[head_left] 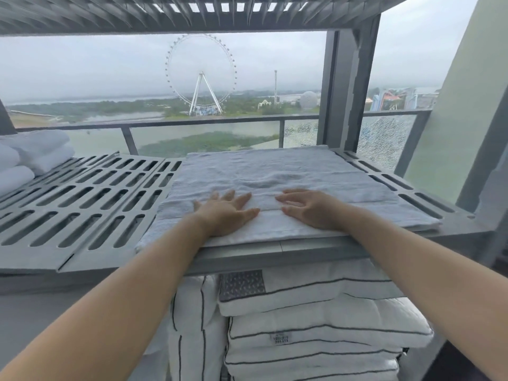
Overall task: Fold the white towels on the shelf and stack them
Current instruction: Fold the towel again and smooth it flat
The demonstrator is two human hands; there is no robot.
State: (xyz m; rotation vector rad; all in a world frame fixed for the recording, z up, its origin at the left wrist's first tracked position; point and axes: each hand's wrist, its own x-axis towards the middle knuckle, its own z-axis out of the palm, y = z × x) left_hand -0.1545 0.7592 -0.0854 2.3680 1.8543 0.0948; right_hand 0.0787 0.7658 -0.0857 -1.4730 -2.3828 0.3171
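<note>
A white towel (pixel 275 171) lies spread flat on the right half of the grey slotted shelf (pixel 82 204), its near edge at the shelf's front. My left hand (pixel 225 213) presses flat on the towel's near part with its fingers spread. My right hand (pixel 310 210) rests flat on the towel beside it, a little to the right. Neither hand holds anything. A stack of folded white towels (pixel 30 155) sits at the shelf's far left end.
Below the shelf lie stacked white pillows with dark stripes (pixel 316 325). A grey upright post (pixel 346 86) stands at the shelf's back right, and another slotted shelf (pixel 165 9) is overhead. A balcony railing (pixel 220 121) with cracked glass runs behind.
</note>
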